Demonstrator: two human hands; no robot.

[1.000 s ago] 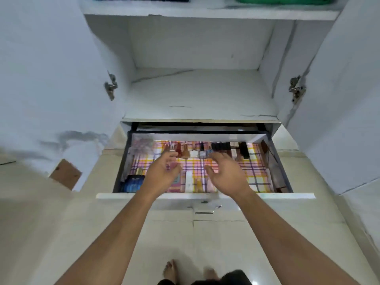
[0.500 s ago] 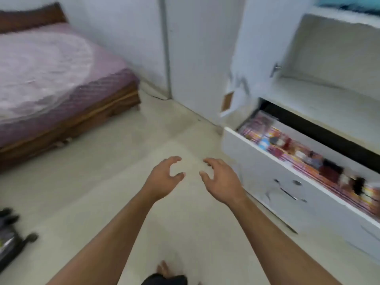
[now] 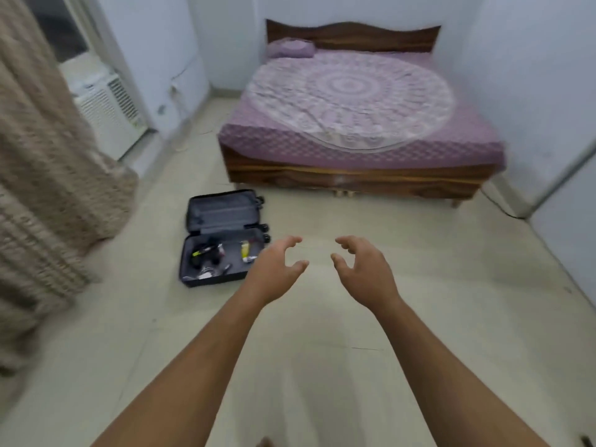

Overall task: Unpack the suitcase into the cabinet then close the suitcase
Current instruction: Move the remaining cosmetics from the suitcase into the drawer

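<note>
Suitcase open on floor; both hands empty.
Curtain [image 3: 48, 175] at left. Suitcase [image 3: 222, 237] lies open on the floor [image 3: 419, 269] before the bed [image 3: 354, 124], small items inside. Left hand [image 3: 277, 272] and right hand [image 3: 364, 269] hover apart, fingers loosely curled, wide, holding nothing.

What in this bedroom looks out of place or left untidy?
The suitcase lies wide open on the floor near the bed, with small items still loose in its lower half. Both hands are empty.

Bare floor [image 3: 354, 240] lies open between hands [image 3: 317, 269] and suitcase [image 3: 222, 240].
</note>
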